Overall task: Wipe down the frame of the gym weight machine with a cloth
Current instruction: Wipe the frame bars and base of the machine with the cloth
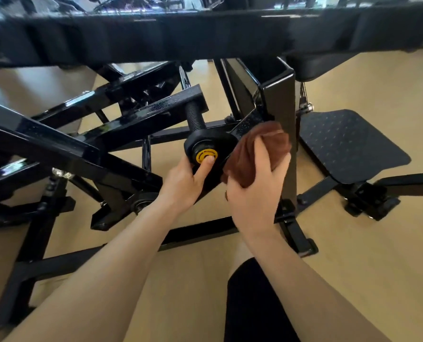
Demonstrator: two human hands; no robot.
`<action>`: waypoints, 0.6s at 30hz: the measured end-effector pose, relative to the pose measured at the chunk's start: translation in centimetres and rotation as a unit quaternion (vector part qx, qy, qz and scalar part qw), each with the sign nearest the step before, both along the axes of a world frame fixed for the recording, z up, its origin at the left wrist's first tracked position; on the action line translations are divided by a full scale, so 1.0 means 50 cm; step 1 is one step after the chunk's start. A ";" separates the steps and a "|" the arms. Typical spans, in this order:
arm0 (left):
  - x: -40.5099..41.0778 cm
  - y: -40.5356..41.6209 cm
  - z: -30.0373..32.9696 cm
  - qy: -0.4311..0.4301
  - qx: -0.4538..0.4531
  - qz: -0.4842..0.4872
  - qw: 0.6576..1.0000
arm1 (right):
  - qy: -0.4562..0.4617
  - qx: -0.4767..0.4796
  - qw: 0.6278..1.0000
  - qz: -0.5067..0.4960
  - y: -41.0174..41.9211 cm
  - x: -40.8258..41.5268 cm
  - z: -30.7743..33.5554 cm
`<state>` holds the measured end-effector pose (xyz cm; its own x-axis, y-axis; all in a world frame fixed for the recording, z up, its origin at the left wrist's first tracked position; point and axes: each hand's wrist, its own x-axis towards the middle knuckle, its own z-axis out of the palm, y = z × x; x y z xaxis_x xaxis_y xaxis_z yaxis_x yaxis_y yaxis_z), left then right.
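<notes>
Head view: a person's right hand (253,183) bunches a brown cloth (259,146) against the black machine frame (280,104), just right of the yellow-capped knob (206,154) gripped by the left hand (183,181); loose folds could snag there.

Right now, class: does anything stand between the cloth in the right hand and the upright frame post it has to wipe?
Nothing visible does. The right hand grips the brown cloth, bunched against the upright frame post.

head cam | faces fwd+down | close over machine frame (131,124) | single view
</notes>
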<state>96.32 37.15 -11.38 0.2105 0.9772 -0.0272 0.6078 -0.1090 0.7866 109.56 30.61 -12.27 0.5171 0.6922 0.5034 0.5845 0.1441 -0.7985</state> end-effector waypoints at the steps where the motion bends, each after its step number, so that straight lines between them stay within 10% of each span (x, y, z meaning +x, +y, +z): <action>1: -0.002 0.001 -0.002 -0.001 0.001 -0.001 1.000 | -0.026 0.021 0.999 -0.024 0.013 0.006 0.017; 18: -0.010 0.010 0.003 -0.016 -0.011 -0.028 0.999 | -0.243 -0.140 0.960 0.000 0.011 0.023 0.074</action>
